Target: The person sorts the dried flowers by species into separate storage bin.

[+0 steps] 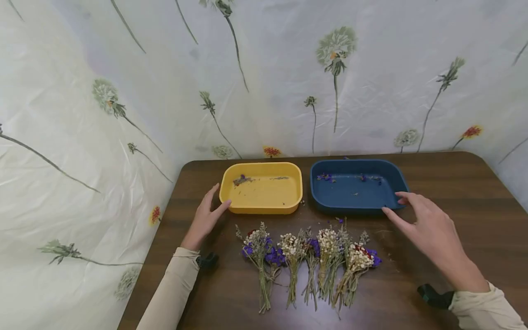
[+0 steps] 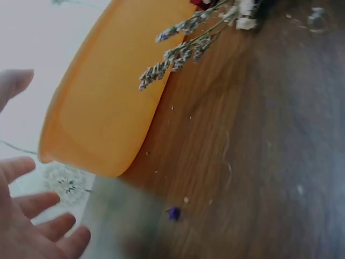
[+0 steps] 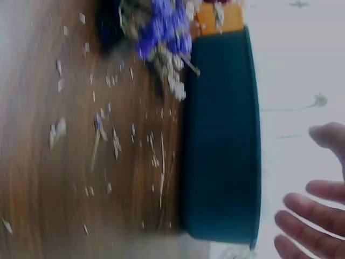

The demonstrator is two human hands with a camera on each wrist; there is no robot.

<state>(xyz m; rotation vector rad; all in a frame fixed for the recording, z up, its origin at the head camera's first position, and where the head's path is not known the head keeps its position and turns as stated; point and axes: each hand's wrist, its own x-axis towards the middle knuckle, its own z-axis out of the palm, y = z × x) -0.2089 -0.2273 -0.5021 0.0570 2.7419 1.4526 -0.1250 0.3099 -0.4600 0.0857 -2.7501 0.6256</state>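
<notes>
My left hand (image 1: pixel 205 217) is beside the left end of a yellow tray (image 1: pixel 264 210), thumb and fingers spread around its near corner. At the right end of a dark blue tray (image 1: pixel 350 211), my right hand (image 1: pixel 429 224) has its thumb and fingers parted close to the corner. Neither hand holds anything. In the wrist views, spread fingers show next to the yellow tray (image 2: pixel 108 91) and the blue tray (image 3: pixel 221 140). Several small dried-flower bunches (image 1: pixel 294 250) lie in a row in front of the trays, with white, purple and red blooms and their stems toward me.
Dried bits and purple petals (image 1: pixel 326 177) lie inside both trays. Crumbs and stem scraps (image 3: pixel 102 135) are scattered over the dark wooden table (image 1: pixel 462 192). Behind the table hangs a dandelion-printed curtain (image 1: pixel 280 91), which also runs along the left side.
</notes>
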